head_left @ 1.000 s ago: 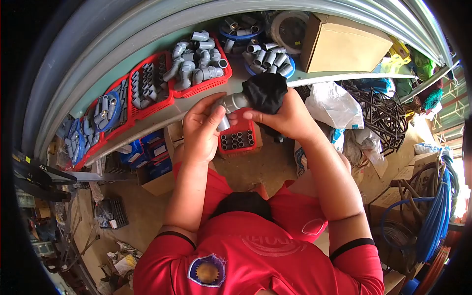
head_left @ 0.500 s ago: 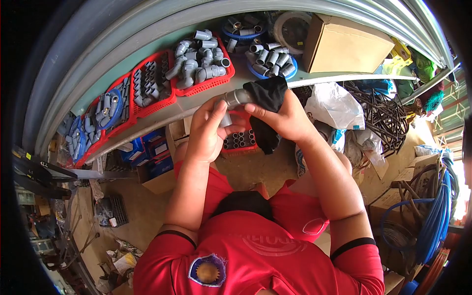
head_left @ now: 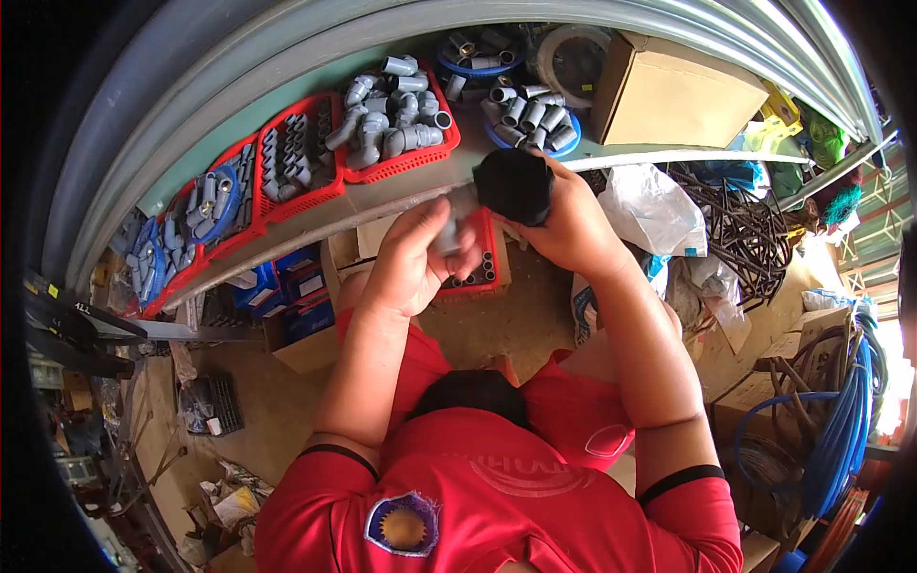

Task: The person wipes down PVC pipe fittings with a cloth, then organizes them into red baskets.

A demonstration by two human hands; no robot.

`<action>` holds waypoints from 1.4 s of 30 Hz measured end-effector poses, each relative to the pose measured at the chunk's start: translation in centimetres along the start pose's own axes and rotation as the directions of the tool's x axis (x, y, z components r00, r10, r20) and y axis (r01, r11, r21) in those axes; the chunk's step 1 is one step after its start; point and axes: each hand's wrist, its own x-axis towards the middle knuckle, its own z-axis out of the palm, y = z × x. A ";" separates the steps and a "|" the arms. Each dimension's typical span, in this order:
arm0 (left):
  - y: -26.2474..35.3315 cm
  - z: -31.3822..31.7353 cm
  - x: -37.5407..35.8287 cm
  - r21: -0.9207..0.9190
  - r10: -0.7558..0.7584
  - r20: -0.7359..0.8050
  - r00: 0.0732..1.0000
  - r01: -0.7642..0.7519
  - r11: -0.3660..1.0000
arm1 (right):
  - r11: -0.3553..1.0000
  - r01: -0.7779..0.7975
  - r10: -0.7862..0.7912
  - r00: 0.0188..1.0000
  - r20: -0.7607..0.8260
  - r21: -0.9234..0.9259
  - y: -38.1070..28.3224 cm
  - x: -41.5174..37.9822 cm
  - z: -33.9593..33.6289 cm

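A grey pipe fitting [head_left: 449, 234], blurred by motion, is held in my left hand [head_left: 409, 256], between the thumb and the fingers. Against its upper right side is a bunched black cloth [head_left: 514, 186]. My right hand [head_left: 575, 222] grips that cloth, and its fingers are partly hidden behind it. Below the hands a red crate [head_left: 485, 275] holds several small grey rings.
Red baskets [head_left: 396, 170] of grey fittings line the shelf ahead and to the left. Blue baskets [head_left: 564, 145] hold more fittings, beside a cardboard box [head_left: 676, 95]. A white bag [head_left: 650, 205] and metal rods [head_left: 740, 229] lie at the right, near blue hoses [head_left: 845, 411].
The black cloth has been gathered up around the fitting's end and no longer hangs down. My right hand has turned with it, and the fitting in my left hand has blurred.
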 end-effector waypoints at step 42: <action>-1.5 -1.1 0.9 0.490 0.417 -0.027 0.909 -0.352 0.798 | 0.469 -0.502 0.634 0.764 0.119 0.726 1.7 -0.5 3.0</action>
